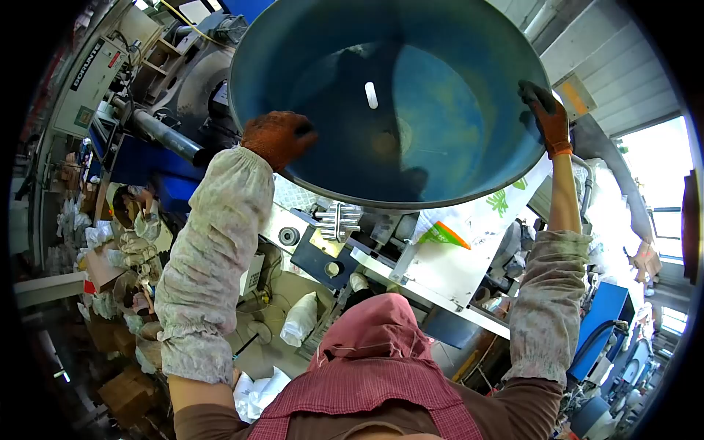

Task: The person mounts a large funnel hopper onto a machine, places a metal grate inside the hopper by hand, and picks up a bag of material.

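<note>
A large round tub (447, 95), blue-green inside, fills the upper middle of the head view with its open mouth facing me. One small white elongated piece (371, 95) lies inside it. My left hand (277, 141), in a rust-orange glove, is closed at the tub's lower left rim, the fingers curled over the inner side. At the right rim, my right hand (546, 117) wears an orange glove with dark fingertips, and its fingers are hooked over the edge. Stained pale sleeve covers wrap both forearms. Shadow darkens the tub's left half.
Below the tub stands a white work table (444, 271) carrying a metal fixture with rods (337, 221) and a white bag with green print (506, 196). A grey pipe (165, 136) and machinery are at the left. Cardboard boxes (132, 392) crowd the lower left.
</note>
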### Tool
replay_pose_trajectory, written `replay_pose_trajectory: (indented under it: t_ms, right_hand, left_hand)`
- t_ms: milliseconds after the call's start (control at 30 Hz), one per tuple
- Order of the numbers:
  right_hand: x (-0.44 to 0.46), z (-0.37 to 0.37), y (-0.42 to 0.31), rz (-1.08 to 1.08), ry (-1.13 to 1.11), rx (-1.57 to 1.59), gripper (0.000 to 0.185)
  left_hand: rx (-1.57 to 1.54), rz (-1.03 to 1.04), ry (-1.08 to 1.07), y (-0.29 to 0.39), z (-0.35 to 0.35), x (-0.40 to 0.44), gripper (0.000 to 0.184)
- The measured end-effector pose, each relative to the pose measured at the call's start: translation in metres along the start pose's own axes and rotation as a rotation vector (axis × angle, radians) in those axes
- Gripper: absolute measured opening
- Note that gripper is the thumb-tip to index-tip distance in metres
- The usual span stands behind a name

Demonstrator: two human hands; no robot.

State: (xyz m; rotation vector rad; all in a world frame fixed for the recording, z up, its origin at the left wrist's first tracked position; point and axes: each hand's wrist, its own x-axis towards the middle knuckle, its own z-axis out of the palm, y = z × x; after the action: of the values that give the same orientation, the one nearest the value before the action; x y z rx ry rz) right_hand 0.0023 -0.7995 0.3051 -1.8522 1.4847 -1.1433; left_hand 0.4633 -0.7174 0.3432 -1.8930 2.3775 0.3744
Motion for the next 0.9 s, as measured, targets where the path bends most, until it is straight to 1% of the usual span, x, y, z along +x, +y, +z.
replay_pose_trajectory:
  t_ms: [33,100,133,167,200,233,267,300,367,433,467,500,533,567,600,633,700,733,767,800,833,867,900]
  right_hand:
    - [-0.002,0.000,-0.001,-0.013,0.026,-0.028,0.026]
    - [-0.002,-0.001,-0.007,-0.026,0.048,-0.056,0.026]
    - [-0.001,-0.002,-0.008,-0.049,0.016,-0.100,0.027]
    - [-0.001,-0.002,-0.010,-0.069,-0.026,-0.143,0.029]
    - [-0.004,-0.003,-0.016,-0.033,-0.006,-0.086,0.028]
    - [-0.007,0.001,-0.020,0.004,0.002,-0.027,0.027]
    - [0.004,0.000,0.006,-0.057,-0.028,0.032,0.026]
    - [0.003,0.000,0.006,0.030,-0.034,0.085,0.026]
    - [-0.001,0.001,-0.005,0.009,-0.059,0.121,0.026]
    - [-0.001,0.000,-0.013,0.009,-0.100,0.116,0.027]
    - [-0.001,-0.001,-0.013,0.010,-0.105,0.066,0.027]
    - [-0.002,-0.001,-0.015,0.010,-0.111,0.015,0.028]
    - [-0.005,0.001,-0.025,0.023,-0.112,0.022,0.028]
    - [-0.005,0.002,-0.025,0.017,-0.126,0.027,0.029]
    - [-0.006,0.002,-0.028,0.037,-0.130,0.017,0.030]
    - [-0.007,0.003,-0.030,0.054,-0.133,0.005,0.030]
    - [-0.005,0.003,-0.028,0.080,-0.132,-0.025,0.031]
    - [-0.002,0.000,-0.023,0.052,-0.127,-0.014,0.030]
    - [-0.002,-0.001,-0.018,0.039,-0.131,-0.004,0.030]
    - [0.000,-0.001,-0.019,0.027,-0.149,-0.126,0.030]
    - [-0.001,-0.001,-0.019,0.030,-0.157,-0.132,0.030]
    - [-0.001,-0.001,-0.019,0.013,-0.154,-0.161,0.029]
    - [-0.002,0.000,-0.025,-0.001,-0.155,-0.196,0.029]
  left_hand:
    - [0.005,0.000,0.003,-0.002,0.002,0.000,0.028]
    - [-0.213,0.022,0.290,-0.009,0.010,-0.001,0.024]
    - [-0.216,0.014,0.289,-0.013,0.015,-0.001,0.024]
    - [-0.420,0.080,0.599,-0.018,0.022,0.000,0.023]
    - [-0.619,0.132,0.911,-0.017,0.026,-0.006,0.022]
    - [-0.525,0.118,1.052,-0.015,0.031,-0.015,0.027]
    - [-0.716,0.039,1.155,-0.016,0.047,-0.021,0.031]
    - [-0.902,-0.036,1.261,-0.017,0.070,-0.028,0.035]
    - [-0.854,-0.104,1.414,-0.012,0.125,-0.048,0.044]
    - [-0.938,-0.660,1.014,-0.003,0.221,-0.079,0.045]
    - [-0.852,-0.687,0.679,0.005,0.259,-0.097,0.045]
    - [-0.839,-0.736,0.447,0.010,0.310,-0.110,0.044]
    - [-0.824,-0.540,0.388,0.007,0.364,-0.116,0.043]
    - [-0.610,-0.425,0.347,0.011,0.401,-0.119,0.043]
    - [-0.588,-0.463,0.059,0.024,0.398,-0.120,0.043]
    - [-0.716,-0.523,-0.194,0.027,0.406,-0.117,0.040]
    - [-0.628,-0.484,-0.366,0.033,0.416,-0.101,0.047]
    - [-0.464,-0.340,-0.302,0.033,0.417,-0.089,0.048]
    - [-0.446,-0.275,-0.246,0.030,0.426,-0.082,0.049]
    - [-0.368,-0.309,-0.280,0.029,0.418,-0.077,0.050]
    - [-0.285,-0.345,-0.294,0.025,0.407,-0.066,0.051]
    - [-0.264,-0.368,-0.445,0.011,0.412,-0.057,0.053]
    - [-0.155,-0.334,-0.478,-0.004,0.421,-0.052,0.056]
